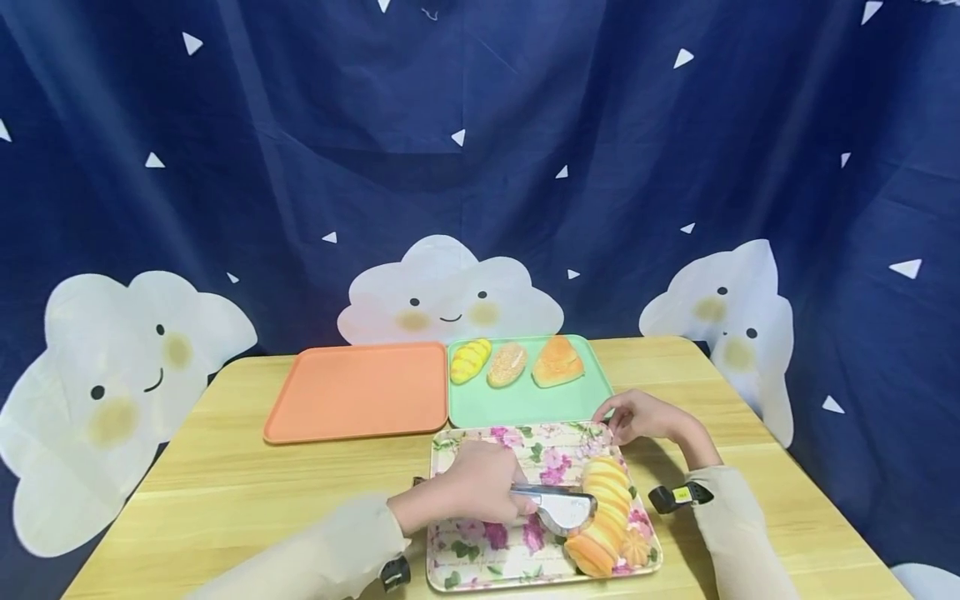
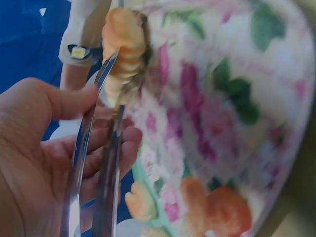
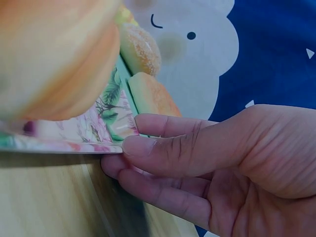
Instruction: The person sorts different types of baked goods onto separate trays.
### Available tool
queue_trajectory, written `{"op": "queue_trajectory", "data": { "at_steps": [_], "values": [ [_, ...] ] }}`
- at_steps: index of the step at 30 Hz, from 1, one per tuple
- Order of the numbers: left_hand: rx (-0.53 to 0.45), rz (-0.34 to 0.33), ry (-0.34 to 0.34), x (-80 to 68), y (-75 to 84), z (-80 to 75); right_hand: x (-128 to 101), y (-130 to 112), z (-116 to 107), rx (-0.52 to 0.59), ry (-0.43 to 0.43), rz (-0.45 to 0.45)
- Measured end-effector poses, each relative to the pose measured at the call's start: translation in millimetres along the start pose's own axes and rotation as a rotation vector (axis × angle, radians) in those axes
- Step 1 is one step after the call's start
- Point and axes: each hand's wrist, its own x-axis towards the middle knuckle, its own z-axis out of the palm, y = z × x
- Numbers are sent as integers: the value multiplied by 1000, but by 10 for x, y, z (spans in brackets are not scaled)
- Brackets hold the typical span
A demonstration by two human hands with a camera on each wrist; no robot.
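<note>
My left hand (image 1: pixel 480 483) grips metal tongs (image 1: pixel 558 504) above the floral tray (image 1: pixel 480 575). The tongs' tips come right up to the side of a long striped bread (image 1: pixel 604 508) lying along the tray's right side. Beside that bread's near end sits a small swirled cookie (image 1: pixel 636 548). In the left wrist view, an orange rounded piece (image 2: pixel 224 212) also shows on the tray; the left hand hides it in the head view. My right hand (image 1: pixel 645 415) pinches the tray's far right corner, thumb (image 3: pixel 140 147) on the rim and fingers below.
Behind the floral tray, a green tray (image 1: pixel 495 412) bears a yellow bread (image 1: pixel 471 361), an oval crumb-topped bread (image 1: pixel 507 365) and a triangular bread (image 1: pixel 558 363). An orange tray (image 1: pixel 360 392) stands left of it. All rest on a wooden table (image 1: pixel 225 475) before a blue curtain.
</note>
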Motion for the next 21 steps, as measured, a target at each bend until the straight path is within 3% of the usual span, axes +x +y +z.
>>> {"op": "queue_trajectory", "data": {
  "at_steps": [4, 11, 17, 21],
  "values": [
    [-38, -8, 69, -19, 17, 61, 5, -16, -1, -7, 2, 9],
    [11, 28, 164, -41, 51, 43, 6, -7, 9, -13, -1, -6],
    [129, 52, 207, -40, 1, 13, 9, -9, 14, -17, 2, 7],
    [227, 91, 287, -66, -53, -38, 16, -10, 7, -47, 14, 17]
  ]
}}
